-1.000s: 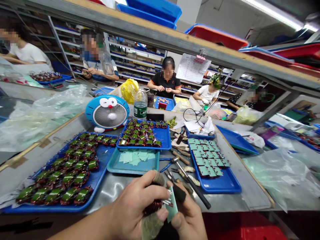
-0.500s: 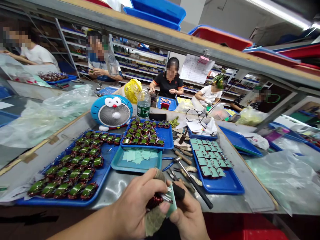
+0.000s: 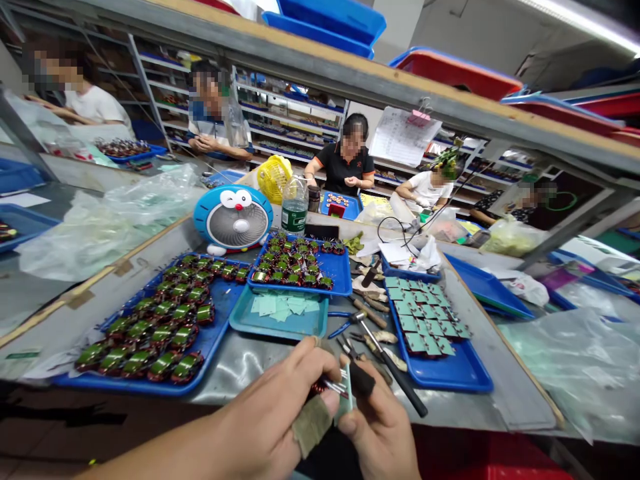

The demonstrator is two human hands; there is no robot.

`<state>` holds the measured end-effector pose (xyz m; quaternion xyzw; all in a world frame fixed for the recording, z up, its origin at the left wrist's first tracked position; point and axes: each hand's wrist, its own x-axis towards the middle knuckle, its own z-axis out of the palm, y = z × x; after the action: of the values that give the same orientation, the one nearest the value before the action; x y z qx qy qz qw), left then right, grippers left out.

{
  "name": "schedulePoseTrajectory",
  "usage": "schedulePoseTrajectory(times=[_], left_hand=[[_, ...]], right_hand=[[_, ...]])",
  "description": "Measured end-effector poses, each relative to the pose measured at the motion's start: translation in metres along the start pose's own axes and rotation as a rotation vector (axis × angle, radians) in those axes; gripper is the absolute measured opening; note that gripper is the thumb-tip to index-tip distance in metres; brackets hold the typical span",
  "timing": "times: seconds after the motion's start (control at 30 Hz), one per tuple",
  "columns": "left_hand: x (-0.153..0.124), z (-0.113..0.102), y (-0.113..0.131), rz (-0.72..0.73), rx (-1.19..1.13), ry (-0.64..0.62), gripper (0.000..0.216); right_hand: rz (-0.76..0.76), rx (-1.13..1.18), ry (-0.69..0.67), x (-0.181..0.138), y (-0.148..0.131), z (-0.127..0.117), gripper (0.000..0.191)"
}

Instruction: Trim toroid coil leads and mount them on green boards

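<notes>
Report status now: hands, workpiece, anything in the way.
Left hand gripping copper coil; right hand pinching pale green board. Coil's leads facing the board. Hammer lies just beyond the hands, not between them.

Coil (image 3: 318,387) and green plate (image 3: 349,395), close together
Your left hand (image 3: 295,393) holds the coil, your right hand (image 3: 380,417) the plate; a loaded blue tray (image 3: 223,320) lies at ten o'clock.
</notes>
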<state>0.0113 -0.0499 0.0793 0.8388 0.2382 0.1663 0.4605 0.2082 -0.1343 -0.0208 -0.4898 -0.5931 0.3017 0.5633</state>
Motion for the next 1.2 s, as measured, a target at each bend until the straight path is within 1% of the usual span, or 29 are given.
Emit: schedulePoseTrajectory(times=[0.13,0.27,0.4,0.47,0.6,0.73,0.9,1.07,1.2], left_hand=[[-0.001,-0.001,0.011,-0.083,-0.059,-0.035,0.018],[-0.001,-0.002,0.022,-0.156,-0.105,-0.032,0.016],[-0.001,-0.004,0.031,-0.169,-0.141,-0.067,0.016],[-0.002,-0.005,0.033,-0.156,-0.148,-0.041,0.015],[-0.005,-0.002,0.032,-0.147,-0.138,-0.002,0.016],[-0.004,0.004,0.027,-0.143,-0.109,0.047,0.018],[-0.002,0.011,0.018,-0.124,-0.114,0.052,0.014],[-0.004,0.016,0.013,-0.083,-0.130,0.104,0.013],[-0.005,0.013,0.017,-0.103,-0.146,0.081,0.014]], right_hand=[[-0.020,-0.023,0.004,-0.003,-0.002,-0.001,0.048],[-0.035,-0.076,0.038,-0.008,0.000,-0.002,0.049],[-0.060,-0.117,0.035,-0.012,-0.002,-0.005,0.051],[-0.051,-0.125,0.020,-0.012,-0.005,-0.007,0.054],[-0.077,-0.193,-0.005,-0.008,-0.013,-0.013,0.053],[-0.097,-0.254,-0.029,-0.005,-0.016,-0.016,0.050],[-0.047,-0.237,-0.052,-0.008,-0.021,-0.015,0.047],[-0.068,-0.251,-0.051,-0.007,-0.024,-0.014,0.044],[-0.124,-0.322,-0.052,-0.004,-0.023,-0.014,0.043]])
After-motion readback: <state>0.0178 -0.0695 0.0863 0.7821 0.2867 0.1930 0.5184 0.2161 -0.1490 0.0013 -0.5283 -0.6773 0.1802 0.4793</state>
